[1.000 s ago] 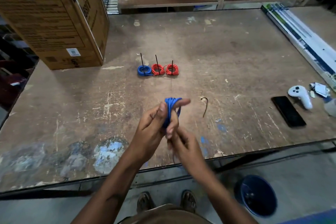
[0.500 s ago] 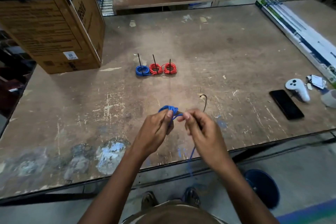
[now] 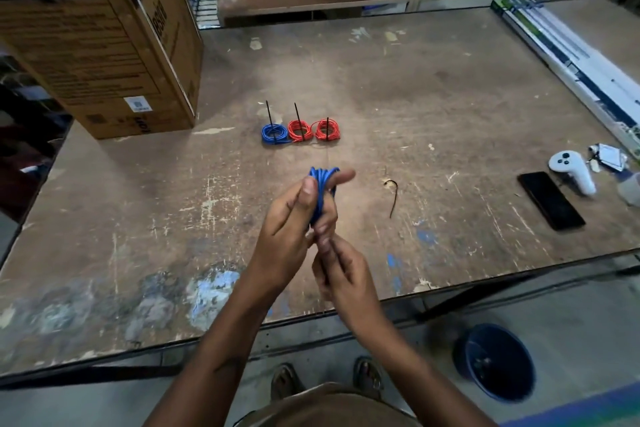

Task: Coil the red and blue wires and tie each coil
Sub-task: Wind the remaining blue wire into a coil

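My left hand [image 3: 291,229] holds a blue wire coil [image 3: 321,191] looped over its fingers, thumb pressed on top, above the table's near middle. Just below it, my right hand [image 3: 343,274] pinches the loose end of the same blue wire. Farther back on the worn wooden table [image 3: 433,107] lie a tied blue coil [image 3: 274,134] and two tied red coils [image 3: 300,130] [image 3: 326,130], each with a black tie sticking up. A loose black cable tie [image 3: 392,198] lies to the right of my hands.
A large cardboard box [image 3: 100,42] stands at the back left. A black phone [image 3: 550,200], a white controller [image 3: 573,171] and long flat packages [image 3: 571,59] lie along the right side. A blue bucket [image 3: 495,360] sits on the floor below the table's near edge.
My right hand has swung from beside the coil back down under my left hand, carrying the wire's loose end. The coil has risen upright on my left fingers.
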